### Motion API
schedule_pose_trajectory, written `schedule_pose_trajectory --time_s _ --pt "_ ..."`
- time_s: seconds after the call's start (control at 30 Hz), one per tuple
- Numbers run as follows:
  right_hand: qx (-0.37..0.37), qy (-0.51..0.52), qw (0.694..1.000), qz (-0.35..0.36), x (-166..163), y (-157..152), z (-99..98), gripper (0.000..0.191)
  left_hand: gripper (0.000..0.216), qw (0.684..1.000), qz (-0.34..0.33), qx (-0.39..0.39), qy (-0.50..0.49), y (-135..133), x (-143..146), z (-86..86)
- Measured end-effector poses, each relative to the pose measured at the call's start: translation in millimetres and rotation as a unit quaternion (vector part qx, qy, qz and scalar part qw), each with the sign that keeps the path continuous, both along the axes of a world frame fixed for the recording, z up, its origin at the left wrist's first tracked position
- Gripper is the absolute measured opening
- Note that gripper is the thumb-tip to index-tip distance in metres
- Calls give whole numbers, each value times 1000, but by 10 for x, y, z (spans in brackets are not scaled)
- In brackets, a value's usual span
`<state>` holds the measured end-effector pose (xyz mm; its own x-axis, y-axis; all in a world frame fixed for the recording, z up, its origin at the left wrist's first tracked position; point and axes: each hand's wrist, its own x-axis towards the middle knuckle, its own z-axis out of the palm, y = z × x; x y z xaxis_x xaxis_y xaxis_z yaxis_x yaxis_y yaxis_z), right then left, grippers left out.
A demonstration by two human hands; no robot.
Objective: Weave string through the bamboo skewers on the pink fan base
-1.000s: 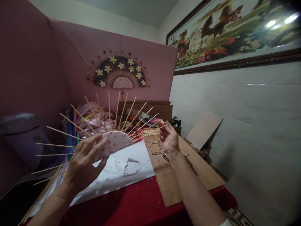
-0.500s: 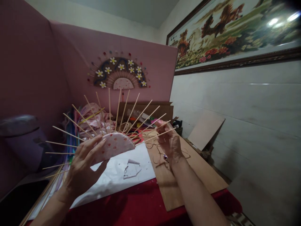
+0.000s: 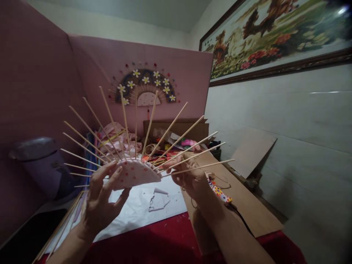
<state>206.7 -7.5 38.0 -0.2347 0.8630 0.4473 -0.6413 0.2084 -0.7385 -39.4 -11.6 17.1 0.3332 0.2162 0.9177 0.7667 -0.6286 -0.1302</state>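
Above the white paper (image 3: 134, 216) | left hand (image 3: 97, 200) grips the fan (image 3: 134, 174), thumb under, fingers over | fan looks light and stiff, best held by its spotted middle; thin sticks (image 3: 150, 124) might snap | flat edge runs left to right, sticks spread up and out | right hand (image 3: 194, 179) bends by end sticks, can't tell if pinching

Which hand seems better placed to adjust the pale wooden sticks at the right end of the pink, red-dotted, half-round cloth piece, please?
Probably the right hand: its fingers are among those wooden sticks. The left hand grips the cloth piece near the opposite end and seems better for steadying.
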Motion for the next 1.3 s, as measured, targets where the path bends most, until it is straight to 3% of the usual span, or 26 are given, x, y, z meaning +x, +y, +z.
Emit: schedule_pose_trajectory --time_s 0.5,0.77,1.3 --pt "-1 2 999 41 -11 -144 46 22 88 999 13 35 3 33 20 -24" --pt "39 4 996 75 -64 -126 18 19 88 997 12 75 -7 74 -2 -51" --pt "82 -35 996 1 -67 -136 -12 19 89 997 9 75 -17 79 12 -71"
